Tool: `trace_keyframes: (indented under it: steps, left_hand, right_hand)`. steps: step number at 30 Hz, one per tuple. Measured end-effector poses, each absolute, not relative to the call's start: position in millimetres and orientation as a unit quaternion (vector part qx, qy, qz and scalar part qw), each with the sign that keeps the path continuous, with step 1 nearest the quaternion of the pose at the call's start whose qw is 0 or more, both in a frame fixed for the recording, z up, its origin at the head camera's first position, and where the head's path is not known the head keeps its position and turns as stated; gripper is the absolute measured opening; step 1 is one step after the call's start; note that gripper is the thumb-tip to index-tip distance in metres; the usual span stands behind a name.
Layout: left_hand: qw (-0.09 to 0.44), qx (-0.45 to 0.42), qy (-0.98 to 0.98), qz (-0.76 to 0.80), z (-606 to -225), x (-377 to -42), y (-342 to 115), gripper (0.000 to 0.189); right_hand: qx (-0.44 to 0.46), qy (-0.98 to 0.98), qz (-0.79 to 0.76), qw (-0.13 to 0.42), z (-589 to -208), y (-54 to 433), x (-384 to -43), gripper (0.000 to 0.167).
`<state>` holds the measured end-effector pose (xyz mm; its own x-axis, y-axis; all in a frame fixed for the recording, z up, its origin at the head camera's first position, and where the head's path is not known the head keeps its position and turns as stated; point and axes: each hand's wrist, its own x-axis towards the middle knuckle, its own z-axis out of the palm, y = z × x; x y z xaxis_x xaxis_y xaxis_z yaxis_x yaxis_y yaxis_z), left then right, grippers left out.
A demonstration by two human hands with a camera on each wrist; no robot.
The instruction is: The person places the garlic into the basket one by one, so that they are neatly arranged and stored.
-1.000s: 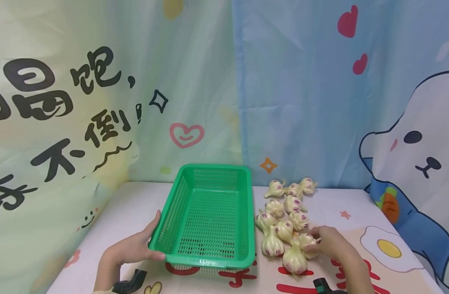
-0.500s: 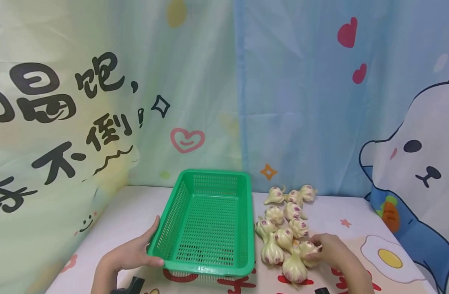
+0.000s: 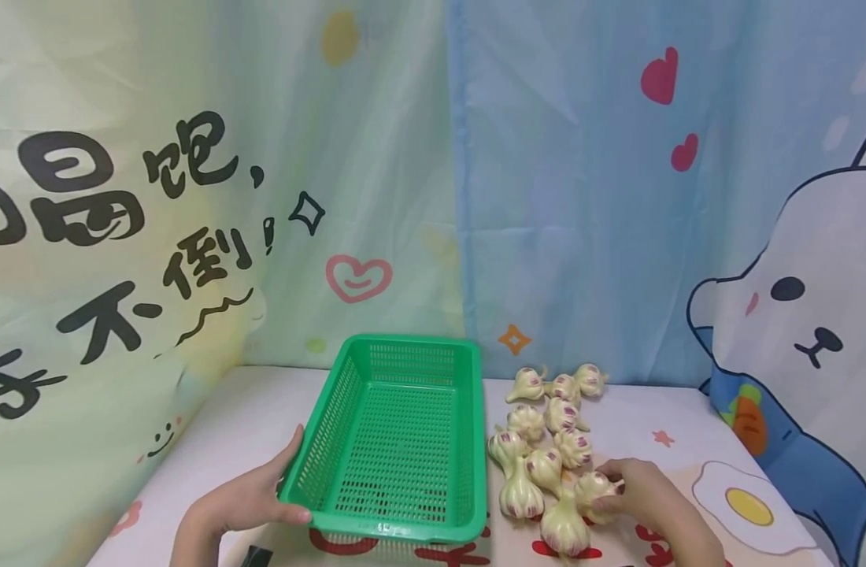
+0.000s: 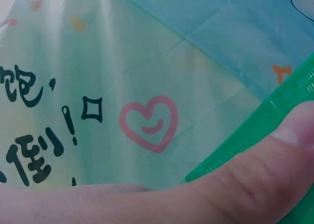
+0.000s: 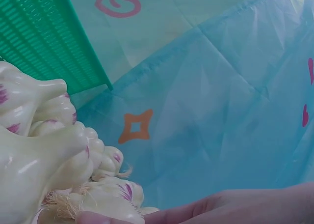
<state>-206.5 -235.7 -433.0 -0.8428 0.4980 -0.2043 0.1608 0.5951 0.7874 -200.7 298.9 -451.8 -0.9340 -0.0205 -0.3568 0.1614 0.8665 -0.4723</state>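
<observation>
So the right hand [image 3: 642,496] has its fingers and thumb pinched around a garlic bulb [image 3: 593,494], right at its 9 o'clock. That bulb looks like it's sitting in with the heap, though the hand blocks some of it, so can't really tell if it's touching the tabletop [image 3: 631,409]. The other garlic bulbs [image 3: 522,498] bunch up from about 8 round to 11 o'clock of that hand, lots of them touching.

Further out between 9 and 10 is the green basket [image 3: 390,528], just beside the heap. Left hand [image 3: 252,492] is gripping its 7 o'clock corner, thumb over the near rim.

What's changed over the last second? Honestly not much: the head view tips up a bit, so everything sits lower, but hands, basket and bulbs keep pretty much the same spots. My read is the grip's there but the bulb isn't going anywhere yet, and the basket's being steadied.

Printed egg [image 3: 752,504] at the right hand's 3 o'clock, cartoon curtain [image 3: 568,197] up at 12.
</observation>
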Motion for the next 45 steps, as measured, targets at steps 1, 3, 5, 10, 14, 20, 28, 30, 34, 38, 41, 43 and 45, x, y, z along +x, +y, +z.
trace_keyframes:
  steps: [1, 3, 5, 10, 14, 20, 28, 30, 34, 38, 41, 43, 45]
  left_hand:
    - [0.206, 0.191, 0.868, 0.409, -433, -206, -236, 0.119]
    - [0.204, 0.193, 0.867, 0.411, -432, -206, -235, 0.119]
    - [0.205, 0.194, 0.865, 0.415, -433, -205, -235, 0.119]
    - [0.212, 0.195, 0.860, 0.421, -434, -207, -235, 0.119]
    - [0.216, 0.192, 0.861, 0.419, -434, -209, -233, 0.120]
    - [0.215, 0.186, 0.865, 0.413, -434, -209, -232, 0.120]
    - [0.210, 0.190, 0.867, 0.409, -433, -208, -233, 0.121]
    - [0.206, 0.195, 0.868, 0.407, -432, -208, -233, 0.121]
    - [0.204, 0.190, 0.872, 0.403, -433, -207, -234, 0.121]
    - [0.200, 0.194, 0.874, 0.398, -437, -205, -236, 0.121]
    - [0.197, 0.200, 0.873, 0.399, -438, -206, -235, 0.121]
    - [0.196, 0.198, 0.873, 0.399, -437, -207, -234, 0.121]
    - [0.196, 0.194, 0.874, 0.400, -437, -208, -234, 0.121]
  right_hand:
    - [0.036, 0.950, -0.256, 0.177, -451, 298, -200, 0.063]
    - [0.032, 0.950, -0.257, 0.175, -451, 296, -200, 0.063]
    - [0.033, 0.950, -0.258, 0.174, -451, 295, -200, 0.063]
    - [0.033, 0.951, -0.253, 0.177, -452, 294, -200, 0.064]
    - [0.030, 0.952, -0.249, 0.177, -453, 295, -201, 0.064]
    - [0.014, 0.955, -0.246, 0.167, -451, 292, -201, 0.061]
    - [0.015, 0.959, -0.233, 0.160, -448, 290, -201, 0.066]
    - [0.015, 0.960, -0.232, 0.158, -446, 289, -201, 0.065]
    - [0.004, 0.960, -0.231, 0.155, -444, 286, -201, 0.064]
    - [0.009, 0.961, -0.231, 0.154, -440, 283, -200, 0.066]
    - [0.010, 0.963, -0.228, 0.140, -435, 283, -198, 0.064]
    - [0.007, 0.967, -0.225, 0.122, -431, 284, -198, 0.062]
    - [0.004, 0.969, -0.221, 0.107, -429, 284, -198, 0.061]
